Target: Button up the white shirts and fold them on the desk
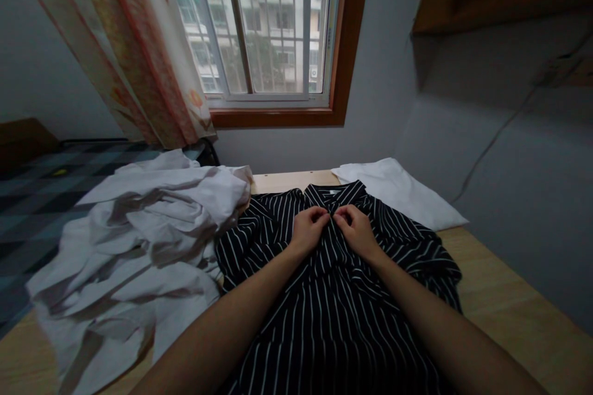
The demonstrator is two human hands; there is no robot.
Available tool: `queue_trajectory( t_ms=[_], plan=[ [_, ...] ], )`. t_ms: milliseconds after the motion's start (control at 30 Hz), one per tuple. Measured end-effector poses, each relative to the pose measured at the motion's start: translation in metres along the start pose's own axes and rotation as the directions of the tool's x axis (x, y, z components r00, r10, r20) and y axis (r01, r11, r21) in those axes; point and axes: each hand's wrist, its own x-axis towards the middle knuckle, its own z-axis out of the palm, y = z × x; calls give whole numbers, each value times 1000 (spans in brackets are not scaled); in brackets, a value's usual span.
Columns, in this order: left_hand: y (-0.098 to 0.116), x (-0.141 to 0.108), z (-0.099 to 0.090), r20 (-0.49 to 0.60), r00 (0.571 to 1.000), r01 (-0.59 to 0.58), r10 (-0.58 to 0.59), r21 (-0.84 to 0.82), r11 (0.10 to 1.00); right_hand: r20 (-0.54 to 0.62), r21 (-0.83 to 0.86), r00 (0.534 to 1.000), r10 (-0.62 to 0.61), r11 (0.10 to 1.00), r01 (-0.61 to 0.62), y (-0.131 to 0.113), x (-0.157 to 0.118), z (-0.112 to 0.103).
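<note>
A black shirt with white stripes (pixel 333 315) lies spread on the table, its collar toward the window. Both hands meet at the front opening just below the collar. My left hand (pixel 309 229) pinches the shirt's front edge between thumb and fingers. Close beside it, my right hand (pixel 356 229) pinches the other side of the same front, fingertips almost touching those of the left. Whatever small part lies between the fingertips is too small to make out.
A heap of crumpled white clothes (pixel 152 247) covers the table's left side. A folded white cloth (pixel 403 191) lies at the back right of the wooden table (pixel 509 296). Behind are a window, a curtain (pixel 134 43), and a checked bed (pixel 28 216) at left.
</note>
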Motion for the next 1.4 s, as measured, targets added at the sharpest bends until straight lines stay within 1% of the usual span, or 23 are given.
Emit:
queue_trajectory(
  t_ms=[133, 200, 267, 400, 500, 567, 667, 767, 833, 900, 1000, 1067, 1167, 1267, 1333, 1400],
  plan=[
    [2, -3, 0, -55, 996, -65, 67, 37, 997, -26, -92, 1000, 1, 996, -4, -4, -1, 3],
    [3, -4, -1, -44, 994, -102, 103, 33, 994, -44, -121, 999, 8, 993, -13, -5, -2, 4],
    [3, -4, -2, -7, 995, -100, 100, -7, 995, -53, -125, 999, 14, 992, -20, -4, -2, 4],
    [0, -2, -3, 95, 995, -17, 30, -132, 991, -24, -29, 998, 65, 997, -65, 2, -1, 5],
    [-1, -3, -2, 103, 995, 23, -6, -164, 986, 2, 94, 995, 101, 990, -101, 6, 0, 6],
    [0, -5, -2, 80, 997, 1, 10, -125, 992, 27, 149, 994, 107, 983, -110, 6, 0, 7],
    [1, -8, 0, 17, 997, -73, 73, 6, 997, 70, 168, 991, 117, 978, -127, 3, -1, 8],
    [1, -8, -1, -48, 996, -76, 79, 61, 995, 50, 189, 990, 134, 972, -141, 1, -1, 10],
    [0, -4, -3, -109, 993, -41, 44, 33, 999, 10, 203, 988, 154, 967, -153, 3, -1, 11],
    [-2, 0, -6, -192, 981, 9, -8, 1, 1000, -62, 213, 981, 186, 962, -169, 6, 1, 11],
    [-7, 7, -12, -311, 947, 83, -83, -13, 996, -210, 235, 947, 241, 953, -190, 10, 5, 8],
    [-10, 11, -17, -356, 928, 116, -111, -5, 993, -262, 236, 930, 257, 952, -197, 9, 9, 3],
    [-12, 16, -25, -387, 917, 110, -99, 7, 994, -249, 194, 944, 216, 966, -170, 1, 15, -5],
    [-10, 23, -33, -405, 911, 80, -79, -13, 997, -210, 161, 960, 186, 975, -153, -12, 22, -12],
    [-2, 25, -38, -363, 931, 38, -32, 10, 999, -146, 221, 964, 222, 957, -187, -19, 26, -15],
    [10, 24, -41, -281, 957, -50, 75, 97, 994, -91, 313, 960, 263, 923, -223, -24, 29, -16]
  ],
)
